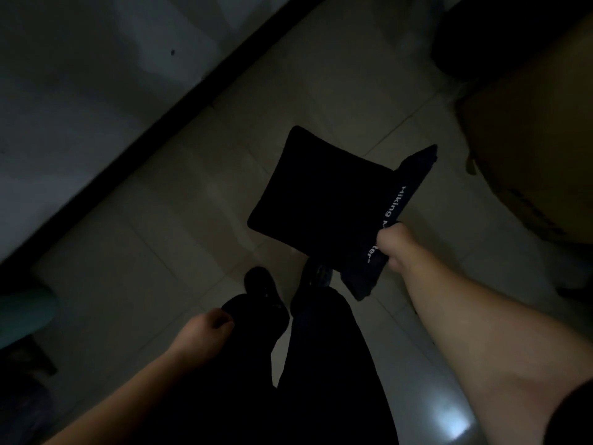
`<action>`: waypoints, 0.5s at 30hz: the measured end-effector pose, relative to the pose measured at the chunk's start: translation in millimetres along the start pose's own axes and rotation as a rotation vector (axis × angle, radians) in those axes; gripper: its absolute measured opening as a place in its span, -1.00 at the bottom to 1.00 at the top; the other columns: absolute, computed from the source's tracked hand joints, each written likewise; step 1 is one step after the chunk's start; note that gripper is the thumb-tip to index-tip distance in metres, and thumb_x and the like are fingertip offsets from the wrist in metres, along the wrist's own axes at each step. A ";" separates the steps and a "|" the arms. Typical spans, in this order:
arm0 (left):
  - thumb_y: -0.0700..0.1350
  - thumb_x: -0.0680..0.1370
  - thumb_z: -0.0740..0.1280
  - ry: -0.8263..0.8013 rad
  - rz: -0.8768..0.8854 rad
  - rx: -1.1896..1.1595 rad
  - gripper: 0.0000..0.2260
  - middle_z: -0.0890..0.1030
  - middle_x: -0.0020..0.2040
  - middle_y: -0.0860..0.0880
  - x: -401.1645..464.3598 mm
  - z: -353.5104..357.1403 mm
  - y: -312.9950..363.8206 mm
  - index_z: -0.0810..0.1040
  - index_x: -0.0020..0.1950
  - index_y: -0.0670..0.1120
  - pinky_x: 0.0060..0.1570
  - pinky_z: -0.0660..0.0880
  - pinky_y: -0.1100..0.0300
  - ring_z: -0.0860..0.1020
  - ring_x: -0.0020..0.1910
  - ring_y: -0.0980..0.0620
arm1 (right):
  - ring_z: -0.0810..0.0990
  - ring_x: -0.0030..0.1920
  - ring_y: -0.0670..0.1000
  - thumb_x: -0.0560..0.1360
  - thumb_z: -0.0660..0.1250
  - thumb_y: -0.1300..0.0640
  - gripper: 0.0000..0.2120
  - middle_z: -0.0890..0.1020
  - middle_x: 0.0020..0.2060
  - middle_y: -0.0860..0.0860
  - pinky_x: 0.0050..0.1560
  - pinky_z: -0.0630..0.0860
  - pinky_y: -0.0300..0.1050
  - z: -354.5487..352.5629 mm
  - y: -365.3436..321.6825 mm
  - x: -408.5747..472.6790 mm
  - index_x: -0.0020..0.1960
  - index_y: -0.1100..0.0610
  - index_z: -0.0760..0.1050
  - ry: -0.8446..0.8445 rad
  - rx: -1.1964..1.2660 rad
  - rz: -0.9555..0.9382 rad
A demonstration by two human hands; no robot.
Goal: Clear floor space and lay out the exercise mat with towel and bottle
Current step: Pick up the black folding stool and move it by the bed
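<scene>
One hand is doing all the work here: the right hand (390, 244) is closed in a fist around the edge of a black folded mat (324, 200), gripping it right on the band with white lettering (looks like "Hiking" something, the fingers cover part of it). The mat hangs off that grip, held up over the tiled floor (179, 220), just ahead of the person's dark shoes (263, 287).

The left hand (205, 329) is empty, fingers loosely curled in, resting by the left thigh on the near side of the mat.

My read on handling: it looks light and floppy-ish but holds a flat square shape, so probably thin foam in a fabric cover. One-handed carry seems fine. The fabric doesn't look slippery and nothing about it is fragile. For unfolding I'd guess you want both hands on that lettered edge, or two corners, and let it drop open.

Right of the mat there's a cardboard box (529, 149), and left of it a dark baseboard (154, 130) along the wall. It's too dim to spot a towel or bottle.
</scene>
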State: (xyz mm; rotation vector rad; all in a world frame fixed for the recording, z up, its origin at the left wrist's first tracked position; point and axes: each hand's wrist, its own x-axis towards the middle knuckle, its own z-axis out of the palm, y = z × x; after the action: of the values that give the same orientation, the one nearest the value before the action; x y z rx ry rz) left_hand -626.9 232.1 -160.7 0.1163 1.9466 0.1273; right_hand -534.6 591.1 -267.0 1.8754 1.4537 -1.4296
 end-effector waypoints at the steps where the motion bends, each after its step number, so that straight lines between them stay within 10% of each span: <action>1: -0.06 0.55 0.27 -0.005 0.004 -0.001 -0.86 0.64 0.04 -0.05 -3.3 -3.0 4.0 0.59 0.04 -0.02 0.01 0.46 0.22 0.57 -0.01 0.02 | 0.61 -0.04 0.19 0.46 0.16 0.37 -0.70 0.63 0.05 0.18 0.05 0.61 0.06 -4.2 -0.9 -2.6 0.14 0.26 0.53 -0.001 -0.001 -0.004; 5: -0.05 0.54 0.28 -0.020 0.038 0.032 -0.94 0.63 -0.02 0.00 -26.3 -21.6 17.0 0.52 -0.09 0.10 -0.02 0.46 0.23 0.57 -0.04 0.05 | 0.64 -0.17 0.13 0.47 0.17 0.37 -0.72 0.66 -0.10 0.15 -0.25 0.60 -0.09 -17.1 -12.9 -20.3 0.09 0.24 0.56 -0.072 0.068 -0.014; 15: -0.06 0.54 0.27 0.015 0.114 0.131 -0.84 0.67 0.02 -0.07 -86.7 -94.5 19.3 0.60 0.01 -0.06 0.00 0.48 0.17 0.60 0.01 -0.02 | 0.64 -0.01 0.26 0.42 0.18 0.31 -0.71 0.64 0.01 0.23 0.02 0.63 0.27 -31.4 -10.9 -125.8 0.10 0.23 0.53 -0.087 0.044 0.016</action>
State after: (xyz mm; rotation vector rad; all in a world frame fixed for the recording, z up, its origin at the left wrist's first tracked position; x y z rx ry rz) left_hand -682.3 235.7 -43.5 0.3143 1.9628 0.0761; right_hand -523.1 556.7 -142.0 1.8224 1.3739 -1.5282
